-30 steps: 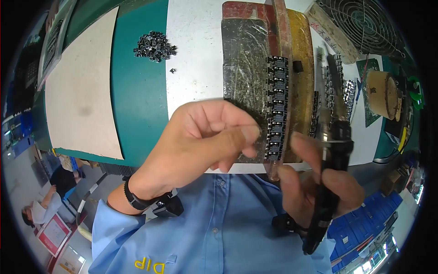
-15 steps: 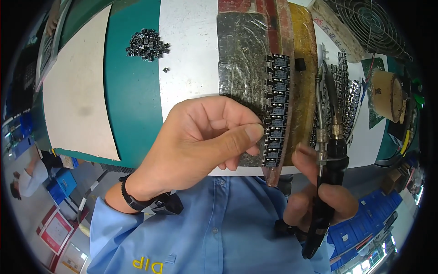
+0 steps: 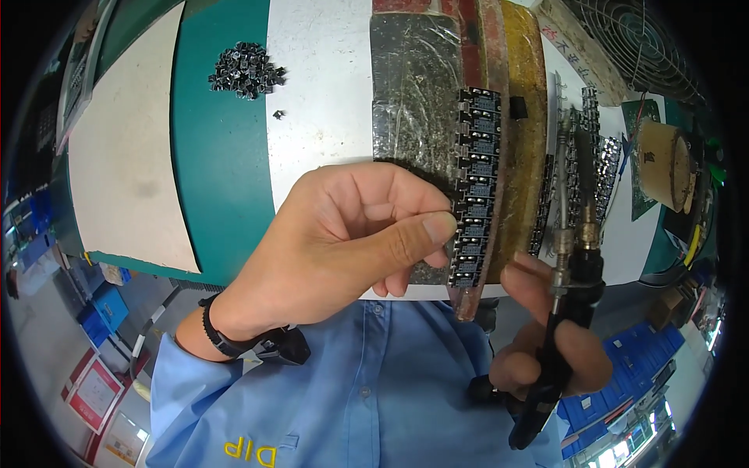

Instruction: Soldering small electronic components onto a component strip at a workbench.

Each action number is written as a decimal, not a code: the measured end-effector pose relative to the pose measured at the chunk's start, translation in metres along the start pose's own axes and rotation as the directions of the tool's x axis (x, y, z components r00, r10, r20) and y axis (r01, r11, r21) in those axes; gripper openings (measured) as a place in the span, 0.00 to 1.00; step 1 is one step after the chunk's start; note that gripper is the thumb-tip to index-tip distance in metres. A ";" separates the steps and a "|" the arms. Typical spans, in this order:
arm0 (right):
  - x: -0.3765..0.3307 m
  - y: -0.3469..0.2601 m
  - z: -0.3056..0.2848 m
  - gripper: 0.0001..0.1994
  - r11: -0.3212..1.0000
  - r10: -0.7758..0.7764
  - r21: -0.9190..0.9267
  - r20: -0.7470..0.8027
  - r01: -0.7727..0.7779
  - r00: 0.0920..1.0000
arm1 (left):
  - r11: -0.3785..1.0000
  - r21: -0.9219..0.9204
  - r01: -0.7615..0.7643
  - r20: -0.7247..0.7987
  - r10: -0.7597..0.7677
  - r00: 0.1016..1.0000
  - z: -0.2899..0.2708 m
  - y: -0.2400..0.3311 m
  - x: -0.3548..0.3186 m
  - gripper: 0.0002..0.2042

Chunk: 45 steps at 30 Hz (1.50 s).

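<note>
A strip of small black circuit boards (image 3: 478,168) stands in a row along a narrow clear-and-red holder. Beside its left edge my left hand (image 3: 359,238) is closed in a pinch, thumb against index finger. The fingertips come up to the strip's lower half; anything between them is hidden. My right hand (image 3: 558,343) grips the black handle of a soldering iron (image 3: 577,273) with a thin metal tube running alongside. Its tip points away from me, right of the strip and apart from it, over more strips of boards (image 3: 605,175).
A heap of small black parts (image 3: 246,72) lies at the far left, one loose part (image 3: 278,115) near it. Right of the strip runs a yellow-brown bar (image 3: 521,179) with a small black block (image 3: 518,108). A round tan roll (image 3: 662,165) and a wire fan guard (image 3: 636,35) stand at right.
My right hand and the soldering iron have shifted slightly right, the tip farther from the strip. My left hand keeps its pinch beside the strip. The whole view has shifted a little.
</note>
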State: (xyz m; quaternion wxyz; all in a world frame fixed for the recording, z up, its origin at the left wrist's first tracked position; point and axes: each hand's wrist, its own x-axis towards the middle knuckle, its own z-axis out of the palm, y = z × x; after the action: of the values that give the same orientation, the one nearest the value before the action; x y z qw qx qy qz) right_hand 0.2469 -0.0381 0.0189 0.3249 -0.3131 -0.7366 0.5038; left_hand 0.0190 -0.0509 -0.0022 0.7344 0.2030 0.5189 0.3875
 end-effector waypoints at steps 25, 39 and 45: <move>-0.028 0.007 0.024 0.24 0.963 -0.267 -0.138 -0.357 0.232 0.895 | 1.000 -0.007 0.020 0.024 -0.020 1.000 -0.002 0.002 0.003 0.05; -0.018 -0.002 0.030 0.11 0.995 -0.097 -0.008 -0.397 0.102 0.913 | 0.999 -0.025 0.029 0.040 -0.028 0.999 -0.003 0.002 0.004 0.04; -0.024 -0.010 0.029 0.14 0.994 0.056 0.110 -0.484 -0.003 0.873 | 0.999 -0.024 0.030 0.054 -0.028 0.998 -0.003 0.003 0.004 0.04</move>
State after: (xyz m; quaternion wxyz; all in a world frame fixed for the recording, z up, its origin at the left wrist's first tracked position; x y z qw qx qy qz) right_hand 0.2367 -0.0753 0.0161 0.5079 -0.4233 -0.5987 0.4522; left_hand 0.0154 -0.0463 -0.0038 0.7560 0.1968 0.4971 0.3776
